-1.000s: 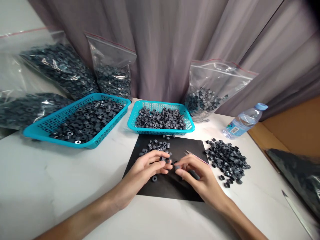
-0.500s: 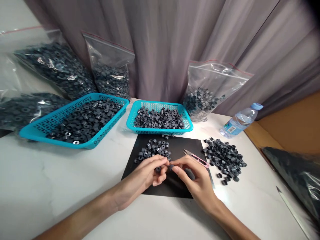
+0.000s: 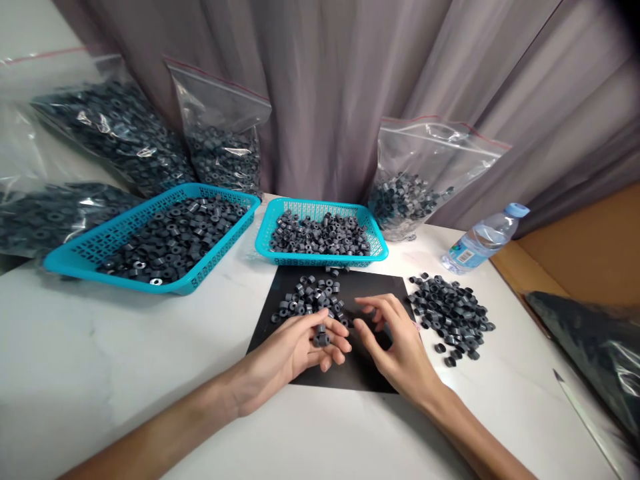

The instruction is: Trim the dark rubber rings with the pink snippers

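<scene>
My left hand [image 3: 305,343], palm turned up and fingers loosely curled, holds a few small dark grey ring-shaped pieces [image 3: 321,337]. Just right of it, my right hand [image 3: 390,333] hovers over the black mat [image 3: 345,377] with thumb and fingers apart and nothing visible between them. A loose pile of the same thick-walled rings [image 3: 310,293] lies on the mat behind my left hand. My right hand hides nearly all of the pink-handled thread snips. To its right, thinner dark rings [image 3: 450,310] form another heap on the white table.
Two blue plastic baskets [image 3: 260,252] [image 3: 55,267] of grey rings stand behind the mat and at left. Zip bags [image 3: 225,157] [image 3: 410,200] of rings lean on the curtain. A water bottle [image 3: 483,243] stands at right, near a pointed white strip [image 3: 585,420] and a dark-filled bag [image 3: 590,347].
My hands have parted: the right has let go of a ring and opened, moving slightly right over the snips. My left has opened its fingers somewhat, showing rings in the palm.
</scene>
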Demonstrator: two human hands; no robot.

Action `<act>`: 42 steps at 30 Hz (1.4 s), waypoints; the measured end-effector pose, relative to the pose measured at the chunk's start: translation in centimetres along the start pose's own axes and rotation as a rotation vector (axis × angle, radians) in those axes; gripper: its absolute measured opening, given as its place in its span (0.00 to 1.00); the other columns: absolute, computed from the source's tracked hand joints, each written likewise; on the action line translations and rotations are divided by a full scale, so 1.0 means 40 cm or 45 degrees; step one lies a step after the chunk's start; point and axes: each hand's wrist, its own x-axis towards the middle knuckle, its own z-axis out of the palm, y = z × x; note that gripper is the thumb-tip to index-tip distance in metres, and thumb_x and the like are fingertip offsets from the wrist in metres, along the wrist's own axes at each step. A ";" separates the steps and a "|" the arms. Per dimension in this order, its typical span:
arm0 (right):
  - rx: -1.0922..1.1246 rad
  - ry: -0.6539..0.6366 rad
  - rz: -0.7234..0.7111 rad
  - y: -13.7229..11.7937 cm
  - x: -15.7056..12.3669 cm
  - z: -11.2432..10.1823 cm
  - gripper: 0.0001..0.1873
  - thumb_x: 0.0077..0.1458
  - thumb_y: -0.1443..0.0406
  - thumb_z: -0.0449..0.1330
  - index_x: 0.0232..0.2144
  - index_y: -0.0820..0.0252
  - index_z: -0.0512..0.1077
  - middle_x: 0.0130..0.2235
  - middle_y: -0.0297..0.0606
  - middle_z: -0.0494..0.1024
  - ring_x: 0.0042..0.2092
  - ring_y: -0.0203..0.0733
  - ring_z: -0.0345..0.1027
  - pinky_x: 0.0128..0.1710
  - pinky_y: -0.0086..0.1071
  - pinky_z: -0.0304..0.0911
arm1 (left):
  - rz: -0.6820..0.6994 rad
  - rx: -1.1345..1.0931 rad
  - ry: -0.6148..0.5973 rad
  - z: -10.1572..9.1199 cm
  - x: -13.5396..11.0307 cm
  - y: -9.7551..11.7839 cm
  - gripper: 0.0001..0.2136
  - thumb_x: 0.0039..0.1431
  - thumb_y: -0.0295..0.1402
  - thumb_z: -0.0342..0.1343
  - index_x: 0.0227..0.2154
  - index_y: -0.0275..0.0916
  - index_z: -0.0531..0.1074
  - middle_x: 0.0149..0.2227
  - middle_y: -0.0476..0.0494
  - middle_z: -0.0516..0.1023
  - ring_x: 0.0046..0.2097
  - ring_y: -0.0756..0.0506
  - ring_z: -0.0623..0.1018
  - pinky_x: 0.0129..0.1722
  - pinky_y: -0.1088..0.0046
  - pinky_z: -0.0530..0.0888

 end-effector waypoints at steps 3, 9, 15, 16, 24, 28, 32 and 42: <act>-0.085 -0.111 -0.049 0.016 0.006 0.001 0.14 0.60 0.64 0.60 0.49 0.55 0.69 0.46 0.42 0.72 0.45 0.44 0.68 0.42 0.37 0.68 | 0.004 0.009 0.016 -0.002 -0.005 0.014 0.18 0.66 0.44 0.50 0.39 0.33 0.77 0.37 0.38 0.80 0.40 0.44 0.78 0.39 0.71 0.70; -0.118 -0.209 -0.111 0.020 0.006 0.024 0.05 0.65 0.65 0.55 0.42 0.55 0.70 0.42 0.39 0.74 0.43 0.43 0.68 0.40 0.36 0.67 | 0.043 0.028 -0.031 -0.003 -0.012 0.028 0.16 0.66 0.38 0.48 0.40 0.33 0.77 0.41 0.36 0.81 0.45 0.40 0.80 0.45 0.67 0.73; -0.022 -0.136 -0.122 0.016 0.006 0.021 0.06 0.67 0.66 0.53 0.40 0.56 0.70 0.38 0.38 0.74 0.37 0.39 0.67 0.38 0.34 0.65 | 0.069 0.063 -0.030 -0.010 -0.012 0.021 0.12 0.61 0.26 0.49 0.40 0.32 0.77 0.42 0.35 0.82 0.47 0.40 0.80 0.49 0.65 0.72; 0.010 -0.101 -0.112 0.011 0.007 0.017 0.06 0.66 0.66 0.53 0.40 0.57 0.71 0.37 0.38 0.73 0.36 0.38 0.66 0.37 0.33 0.65 | 0.063 0.056 -0.027 -0.011 -0.012 0.019 0.12 0.60 0.25 0.49 0.40 0.32 0.77 0.42 0.35 0.83 0.47 0.40 0.80 0.49 0.65 0.72; 0.158 0.119 -0.170 -0.052 0.006 -0.018 0.07 0.64 0.68 0.56 0.42 0.57 0.74 0.35 0.38 0.72 0.32 0.37 0.65 0.33 0.34 0.65 | 0.042 0.036 -0.055 -0.001 -0.009 0.011 0.16 0.54 0.21 0.46 0.38 0.30 0.78 0.39 0.35 0.83 0.43 0.42 0.81 0.45 0.67 0.73; 0.185 0.068 -0.211 -0.065 -0.003 -0.023 0.09 0.64 0.68 0.57 0.44 0.56 0.75 0.37 0.39 0.72 0.35 0.39 0.67 0.33 0.34 0.66 | 0.055 -0.023 -0.139 0.001 -0.003 0.007 0.18 0.52 0.19 0.45 0.39 0.30 0.78 0.38 0.36 0.83 0.39 0.44 0.81 0.40 0.71 0.72; 0.215 0.078 -0.200 -0.074 -0.005 -0.033 0.10 0.63 0.70 0.57 0.44 0.56 0.76 0.37 0.39 0.72 0.34 0.38 0.66 0.33 0.34 0.66 | 0.038 -0.059 -0.224 -0.004 0.003 0.004 0.18 0.49 0.19 0.45 0.38 0.30 0.78 0.36 0.35 0.82 0.36 0.45 0.79 0.34 0.73 0.70; 0.205 -0.017 -0.204 -0.095 0.012 -0.040 0.09 0.62 0.69 0.59 0.42 0.58 0.77 0.36 0.38 0.71 0.36 0.38 0.66 0.35 0.32 0.65 | -0.042 -0.059 -0.391 -0.018 0.021 -0.006 0.16 0.61 0.30 0.44 0.43 0.30 0.75 0.32 0.39 0.78 0.34 0.46 0.74 0.32 0.70 0.60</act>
